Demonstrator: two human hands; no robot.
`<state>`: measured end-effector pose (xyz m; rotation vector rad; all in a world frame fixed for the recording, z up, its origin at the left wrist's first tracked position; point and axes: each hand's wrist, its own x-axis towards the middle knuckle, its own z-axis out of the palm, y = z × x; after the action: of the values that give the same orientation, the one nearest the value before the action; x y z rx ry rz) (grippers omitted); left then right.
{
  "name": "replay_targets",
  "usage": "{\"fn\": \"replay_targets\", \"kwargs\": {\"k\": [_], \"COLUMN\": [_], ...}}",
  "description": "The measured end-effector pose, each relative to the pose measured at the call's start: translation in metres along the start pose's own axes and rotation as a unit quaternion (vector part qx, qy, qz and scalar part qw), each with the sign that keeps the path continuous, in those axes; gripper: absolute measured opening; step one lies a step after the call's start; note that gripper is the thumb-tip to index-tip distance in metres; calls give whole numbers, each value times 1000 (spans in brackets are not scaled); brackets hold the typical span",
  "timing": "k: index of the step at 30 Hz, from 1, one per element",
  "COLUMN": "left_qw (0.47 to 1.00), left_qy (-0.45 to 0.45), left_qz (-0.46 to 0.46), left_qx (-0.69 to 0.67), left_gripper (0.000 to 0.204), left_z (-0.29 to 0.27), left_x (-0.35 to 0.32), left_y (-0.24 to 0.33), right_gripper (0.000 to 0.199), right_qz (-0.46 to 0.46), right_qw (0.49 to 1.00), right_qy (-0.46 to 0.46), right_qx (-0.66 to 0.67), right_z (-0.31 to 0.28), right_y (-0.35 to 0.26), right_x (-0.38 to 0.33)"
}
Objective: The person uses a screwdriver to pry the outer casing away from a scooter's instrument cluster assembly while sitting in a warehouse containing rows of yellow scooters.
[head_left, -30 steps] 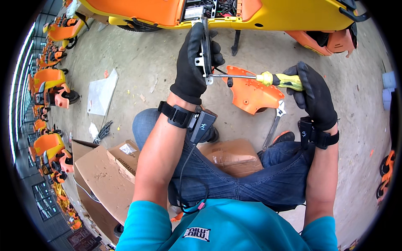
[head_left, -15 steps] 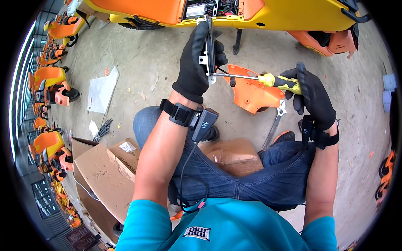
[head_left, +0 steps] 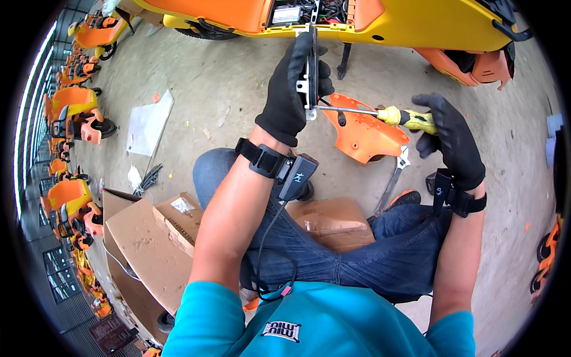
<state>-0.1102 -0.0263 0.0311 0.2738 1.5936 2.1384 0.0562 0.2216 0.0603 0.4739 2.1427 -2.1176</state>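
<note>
Closest to the seated person, I count two cardboard boxes on the concrete floor (head_left: pixel 220 98): one taped carton (head_left: pixel 333 223) between the bent legs, one larger box (head_left: pixel 151 250) toward the floor's left edge. Each wrist carries one strapped black device, two in all. Farther out are two black-gloved hands. The left hand (head_left: pixel 286 89) has its fingers closed around one narrow dark part (head_left: pixel 313 71) with pale tabs, held up above the floor. The right hand (head_left: pixel 455 140) has its visible fingers spread loosely on either side of one yellow-and-black screwdriver (head_left: pixel 389 115), the handle's end against the hand and the tip at the part's near end. Below that tool lie one orange panel (head_left: pixel 363 137) and one adjustable wrench (head_left: pixel 390 184). Beyond everything, one yellow-and-orange scooter (head_left: pixel 410 21) stands across the floor's far edge.
</note>
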Motion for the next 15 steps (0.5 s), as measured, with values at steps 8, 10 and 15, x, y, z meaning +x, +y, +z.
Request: {"fn": "replay_targets", "kwargs": {"k": [8, 10, 15], "left_qw": [1000, 1000, 1000], "left_qy": [1, -1, 6], "left_qz": [1, -4, -5], "left_qx": [-16, -16, -14], "left_gripper": [58, 57, 58], "left_z": [-1, -1, -2], "left_x": [1, 1, 1], "left_y": [0, -1, -1], "right_gripper": [35, 39, 40], "right_qz": [-73, -79, -22], "right_qw": [993, 983, 999], "right_qy": [44, 17, 34], "right_qx": [79, 162, 4], "right_z": [5, 2, 9], "right_y": [5, 9, -1], "right_x": [3, 5, 0]}}
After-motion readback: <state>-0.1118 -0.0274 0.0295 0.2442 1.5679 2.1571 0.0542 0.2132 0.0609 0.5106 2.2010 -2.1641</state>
